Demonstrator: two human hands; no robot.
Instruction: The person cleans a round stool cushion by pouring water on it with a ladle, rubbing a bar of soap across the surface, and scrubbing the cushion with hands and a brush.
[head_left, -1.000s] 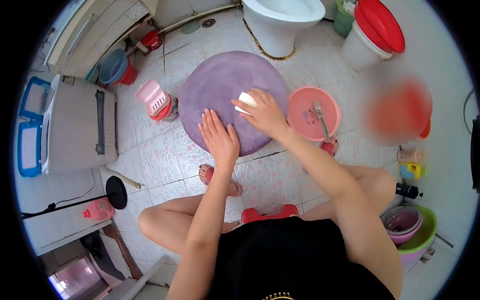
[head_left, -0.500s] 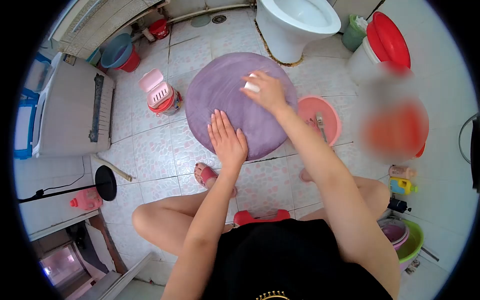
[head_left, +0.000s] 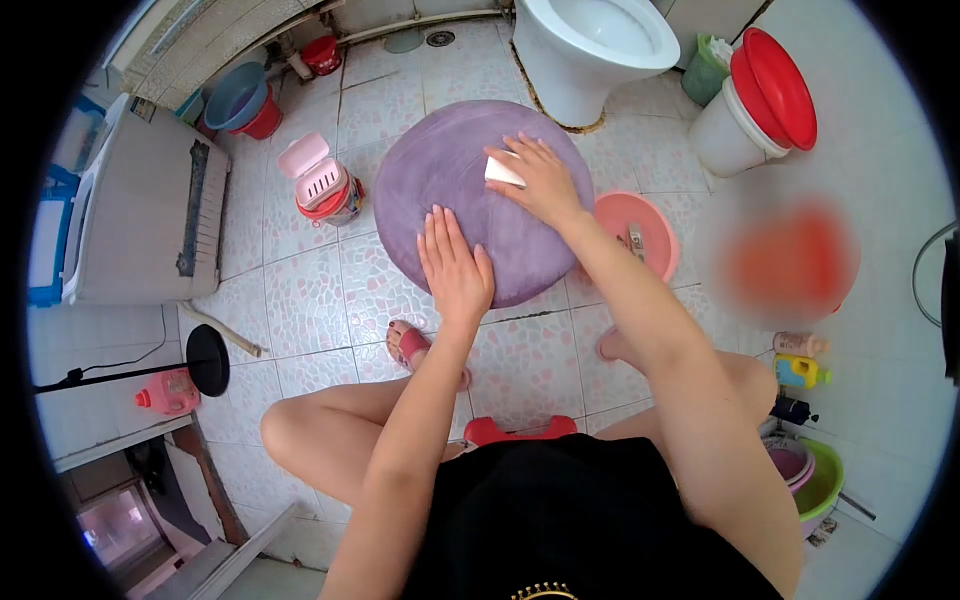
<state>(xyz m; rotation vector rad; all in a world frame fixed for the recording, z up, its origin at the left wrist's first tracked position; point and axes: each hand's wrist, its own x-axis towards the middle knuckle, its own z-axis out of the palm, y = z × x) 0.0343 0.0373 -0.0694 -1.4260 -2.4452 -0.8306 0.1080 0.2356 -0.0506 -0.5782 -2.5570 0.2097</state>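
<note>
A large round purple plush cushion [head_left: 410,165] lies on the tiled floor in front of me. My left hand [head_left: 452,262] rests flat on its near left part, fingers stretched out. Toward the cushion's upper right, my right hand [head_left: 545,185] holds a white bar of soap [head_left: 503,169] against the plush, between thumb and fingers. Faint curved streaks mark the fabric. Left of the cushion, an open pink soap box [head_left: 316,172] sits on top of a small bucket [head_left: 345,205]. A pink basin [head_left: 655,225] with a brush [head_left: 636,240] in it stands at the right, partly behind my forearm.
A toilet [head_left: 590,60] stands beyond the cushion. A white bucket with a red lid [head_left: 775,90] and a blurred red object [head_left: 785,260] are at the right. A white appliance [head_left: 130,210] stands left. Beneath me is a red stool [head_left: 520,430]; bottles [head_left: 797,371] line the right wall.
My right hand has shifted slightly on the cushion with the soap, its fingers now more spread and less blurred. My left hand stays flat on the plush. The view has shifted a little.
</note>
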